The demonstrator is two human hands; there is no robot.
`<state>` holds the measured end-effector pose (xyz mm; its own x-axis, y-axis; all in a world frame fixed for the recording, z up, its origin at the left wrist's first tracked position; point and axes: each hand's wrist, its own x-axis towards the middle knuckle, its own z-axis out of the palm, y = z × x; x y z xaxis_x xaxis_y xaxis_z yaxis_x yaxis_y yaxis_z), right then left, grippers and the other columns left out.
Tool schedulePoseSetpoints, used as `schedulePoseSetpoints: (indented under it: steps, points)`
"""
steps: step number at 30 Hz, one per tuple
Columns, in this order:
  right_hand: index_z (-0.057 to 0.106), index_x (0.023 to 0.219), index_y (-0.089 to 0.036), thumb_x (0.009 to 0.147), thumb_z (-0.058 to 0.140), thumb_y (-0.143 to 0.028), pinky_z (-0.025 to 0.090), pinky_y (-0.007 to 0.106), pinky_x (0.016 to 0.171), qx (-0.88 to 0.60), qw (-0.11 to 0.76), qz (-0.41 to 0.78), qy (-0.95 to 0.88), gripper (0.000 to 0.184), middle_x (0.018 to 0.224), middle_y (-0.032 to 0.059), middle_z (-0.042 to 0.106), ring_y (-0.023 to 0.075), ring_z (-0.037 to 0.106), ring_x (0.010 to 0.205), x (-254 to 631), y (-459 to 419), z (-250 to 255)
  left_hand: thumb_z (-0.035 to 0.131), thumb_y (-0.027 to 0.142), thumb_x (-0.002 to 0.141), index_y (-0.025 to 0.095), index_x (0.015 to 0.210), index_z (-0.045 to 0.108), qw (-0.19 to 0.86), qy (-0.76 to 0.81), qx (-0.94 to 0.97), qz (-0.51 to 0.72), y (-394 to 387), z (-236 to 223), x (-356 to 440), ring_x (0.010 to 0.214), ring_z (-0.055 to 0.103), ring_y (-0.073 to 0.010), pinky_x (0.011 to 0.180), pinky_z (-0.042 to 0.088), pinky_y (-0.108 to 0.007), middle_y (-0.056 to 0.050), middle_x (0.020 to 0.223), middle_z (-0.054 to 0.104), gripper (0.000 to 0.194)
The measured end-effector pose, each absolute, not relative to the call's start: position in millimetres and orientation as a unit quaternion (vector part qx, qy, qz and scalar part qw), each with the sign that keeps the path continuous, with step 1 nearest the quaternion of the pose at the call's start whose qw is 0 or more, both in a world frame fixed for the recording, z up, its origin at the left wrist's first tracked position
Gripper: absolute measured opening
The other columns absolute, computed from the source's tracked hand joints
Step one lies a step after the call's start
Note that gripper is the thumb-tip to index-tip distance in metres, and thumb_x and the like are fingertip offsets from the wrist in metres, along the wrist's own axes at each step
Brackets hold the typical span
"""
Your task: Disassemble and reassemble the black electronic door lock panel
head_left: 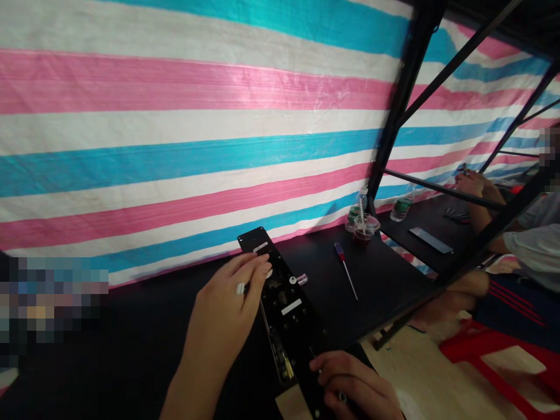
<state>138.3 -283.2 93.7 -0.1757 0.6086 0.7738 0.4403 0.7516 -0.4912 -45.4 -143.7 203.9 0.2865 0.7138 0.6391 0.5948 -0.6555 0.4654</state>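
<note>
I see the striped sheet (pixel 188 146) is like woven plastic, wrinkled, with shiny spots. The table top (pixel 376 268) looks smooth and matt. The screwdriver (pixel 349 275) has glossy plastic handle and metal shaft. The cup (pixel 366 227) is clear plastic.

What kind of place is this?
Probably a makeshift workshop or small assembly area: a red-and-blue-handled screwdriver lies on a black tabletop, a long black panel with exposed parts sits under the hands, and another person works at a neighbouring table beyond a black metal frame.
</note>
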Motion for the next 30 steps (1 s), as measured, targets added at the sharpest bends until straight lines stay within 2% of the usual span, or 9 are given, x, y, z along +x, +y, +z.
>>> schedulePoseSetpoints:
  steps: [5, 10, 15, 17, 20, 21, 23, 26, 30]
  points:
    - [0.057, 0.106, -0.016, 0.090, 0.054, -0.002, 0.062, 0.032, 0.084, -0.373, 0.541, 0.095, -0.748, 0.022, 0.095, 0.0121, 0.067, 0.0219, 0.069, 0.101, 131, -274, 68, 0.039, 0.041, 0.099, 0.023, 0.103, 0.075, 0.169, 0.414, 0.785, 0.428, -160, 207, -48, 0.093, 0.072, -0.0190, 0.084, 0.056, -0.030, -0.004, 0.102, 0.077, 0.040]
    - [0.057, 0.108, -0.018, 0.090, 0.054, -0.002, 0.060, 0.033, 0.087, -0.378, 0.557, 0.100, -0.733, 0.024, 0.099, 0.0117, 0.066, 0.0212, 0.066, 0.105, 114, -250, 44, 0.038, 0.031, 0.100, 0.021, 0.095, 0.074, 0.203, 0.399, 0.732, 0.514, -184, 165, -32, 0.091, 0.072, -0.0166, 0.084, 0.057, -0.028, -0.004, 0.096, 0.076, 0.038]
    - [0.058, 0.112, -0.020, 0.094, 0.048, -0.007, 0.060, 0.029, 0.085, -0.387, 0.564, 0.096, -0.723, 0.024, 0.104, 0.0123, 0.067, 0.0182, 0.067, 0.101, 108, -232, 29, 0.050, 0.028, 0.096, 0.025, 0.118, 0.068, 0.188, 0.349, 0.800, 0.451, -211, 95, -32, 0.118, 0.064, -0.0205, 0.096, 0.055, -0.032, -0.008, 0.131, 0.065, 0.028]
    - [0.058, 0.112, -0.019, 0.096, 0.047, -0.010, 0.060, 0.028, 0.085, -0.388, 0.555, 0.103, -0.729, 0.022, 0.106, 0.0126, 0.068, 0.0182, 0.067, 0.103, 109, -230, 20, 0.061, 0.040, 0.090, 0.025, 0.135, 0.056, 0.179, 0.330, 0.826, 0.420, -210, 69, -43, 0.132, 0.053, -0.0276, 0.103, 0.051, -0.040, -0.013, 0.149, 0.049, 0.048]
    - [0.059, 0.106, -0.017, 0.094, 0.052, -0.011, 0.056, 0.038, 0.099, -0.404, 0.527, 0.089, -0.743, 0.015, 0.115, 0.0151, 0.066, 0.0231, 0.061, 0.121, 114, -229, 4, 0.075, 0.067, 0.065, 0.028, 0.151, 0.034, 0.191, 0.336, 0.845, 0.370, -198, 36, -61, 0.148, 0.019, -0.0439, 0.110, 0.036, -0.062, -0.017, 0.164, 0.015, 0.103]
    - [0.059, 0.105, -0.016, 0.094, 0.053, -0.011, 0.051, 0.044, 0.105, -0.412, 0.512, 0.081, -0.750, 0.014, 0.120, 0.0162, 0.065, 0.0252, 0.057, 0.128, 115, -229, -1, 0.076, 0.071, 0.059, 0.029, 0.155, 0.025, 0.214, 0.342, 0.844, 0.352, -193, 26, -65, 0.148, 0.014, -0.0457, 0.110, 0.034, -0.064, -0.018, 0.165, 0.007, 0.117]
    - [0.058, 0.103, -0.016, 0.094, 0.054, -0.011, 0.041, 0.053, 0.113, -0.424, 0.487, 0.071, -0.760, 0.012, 0.129, 0.0178, 0.062, 0.0278, 0.051, 0.134, 117, -227, -9, 0.074, 0.073, 0.059, 0.031, 0.158, 0.009, 0.277, 0.358, 0.825, 0.339, -185, 8, -69, 0.149, 0.012, -0.0442, 0.111, 0.033, -0.062, -0.018, 0.165, -0.006, 0.125]
    - [0.057, 0.100, -0.016, 0.094, 0.052, -0.011, 0.036, 0.058, 0.114, -0.434, 0.476, 0.064, -0.762, 0.009, 0.136, 0.0189, 0.058, 0.0297, 0.044, 0.140, 115, -224, -16, 0.070, 0.062, 0.075, 0.031, 0.158, -0.005, 0.351, 0.374, 0.793, 0.329, -184, -12, -63, 0.150, 0.011, -0.0384, 0.115, 0.032, -0.055, -0.016, 0.165, -0.011, 0.116]
    - [0.058, 0.100, -0.016, 0.094, 0.048, -0.008, 0.037, 0.060, 0.113, -0.466, 0.472, 0.035, -0.748, 0.014, 0.135, 0.0184, 0.060, 0.0292, 0.042, 0.141, 105, -222, -20, 0.048, 0.043, 0.095, 0.027, 0.158, -0.004, 0.378, 0.448, 0.730, 0.352, -196, -22, -46, 0.151, 0.009, -0.0279, 0.118, 0.029, -0.047, -0.011, 0.166, -0.005, 0.083]
